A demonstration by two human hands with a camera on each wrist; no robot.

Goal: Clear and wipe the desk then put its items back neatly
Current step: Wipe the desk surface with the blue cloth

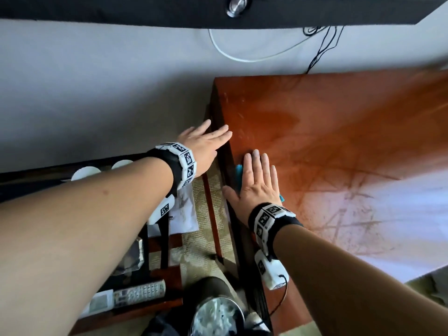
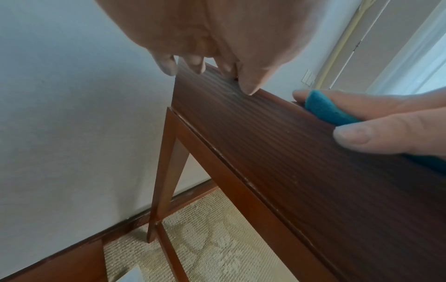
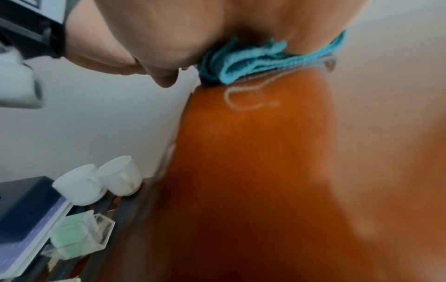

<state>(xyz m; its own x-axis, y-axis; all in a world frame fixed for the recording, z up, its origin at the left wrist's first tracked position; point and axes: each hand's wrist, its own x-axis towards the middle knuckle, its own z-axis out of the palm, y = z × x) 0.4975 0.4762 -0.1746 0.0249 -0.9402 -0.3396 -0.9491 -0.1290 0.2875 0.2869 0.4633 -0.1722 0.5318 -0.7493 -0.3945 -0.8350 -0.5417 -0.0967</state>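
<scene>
The desk (image 1: pixel 339 132) is a glossy reddish-brown wooden slab, its top streaked with fine scratches and a damp-looking sheen, its left side face dark and finely ribbed in the left wrist view. At the desk's left edge the right hand (image 1: pixel 257 180) lies flat, fingers straight and together, pressing a folded blue cloth (image 1: pixel 238 172) onto the wood; the cloth is soft, nubby terry, and only slivers of it peek out past the palm's left side and by the wrist — from the right wrist view its bunched, layered folds bulge out from under the heel of the hand. The thumb hangs over the desk's edge without curling around anything. The left hand (image 1: pixel 202 144) reaches to the same edge, farther toward the wall, fingers extended and relaxed, fingertips (image 2: pixel 248 86) touching the ribbed side face, holding nothing. Left of the desk, lower down, a dark-topped stand carries two smooth white cups (image 3: pixel 96 183), a clear plastic box (image 3: pixel 79 235) and a grey remote control (image 1: pixel 139 293); beige woven carpet (image 2: pixel 205 244) lies below.
</scene>
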